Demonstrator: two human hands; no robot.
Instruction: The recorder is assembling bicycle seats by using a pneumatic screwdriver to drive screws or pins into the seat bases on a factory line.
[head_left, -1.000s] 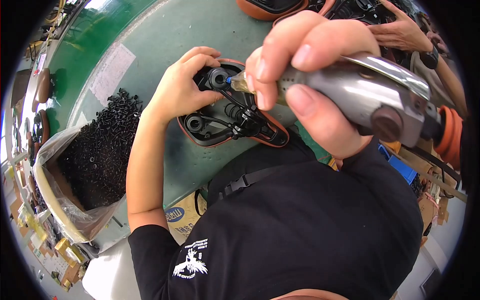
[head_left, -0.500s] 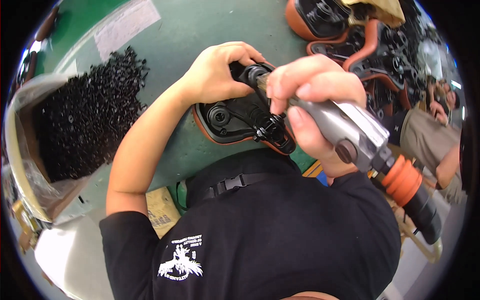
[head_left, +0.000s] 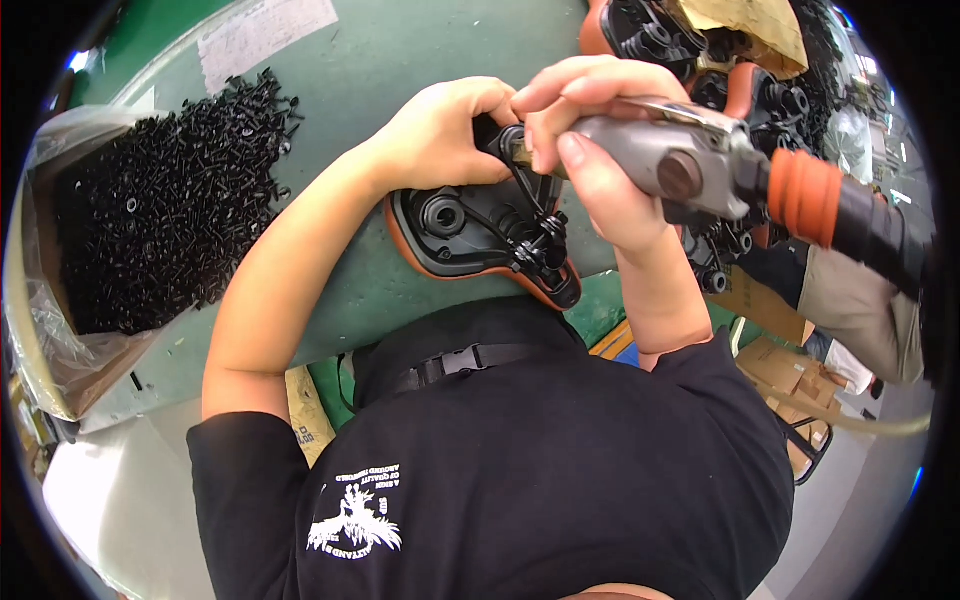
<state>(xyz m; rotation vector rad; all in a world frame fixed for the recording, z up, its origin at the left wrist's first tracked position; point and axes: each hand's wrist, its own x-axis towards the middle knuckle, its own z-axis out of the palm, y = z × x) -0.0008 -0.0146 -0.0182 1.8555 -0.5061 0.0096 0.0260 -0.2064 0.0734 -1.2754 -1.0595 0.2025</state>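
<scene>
A black plastic part with an orange rim (head_left: 470, 235) lies upside down on the green counter (head_left: 380, 60), close to the near edge, right in front of the person. It has round holes and black wires running across it. It looks hard and stiff, and likely not very heavy, so it could slide about if nobody holds it down. The thick rim or the flat side looks like the best place to hold it, not the thin wires, which could bend or pull loose. The left hand (head_left: 440, 135) is curled over the far end of the part and presses it down onto the counter. The right hand (head_left: 590, 150) is closed tight around a grey power tool (head_left: 680, 165). The tip of the tool points at the far end of the part, next to the left fingers, so those fingers need care. The tool looks heavy and hard, with an orange collar and a dark hose (head_left: 860, 215) going off to the right. By the left edge of the counter there is a big pile of small black screws (head_left: 160, 200), partly in a clear bag (head_left: 40, 330). More orange and black parts (head_left: 700, 50) lie at the far right corner.
</scene>
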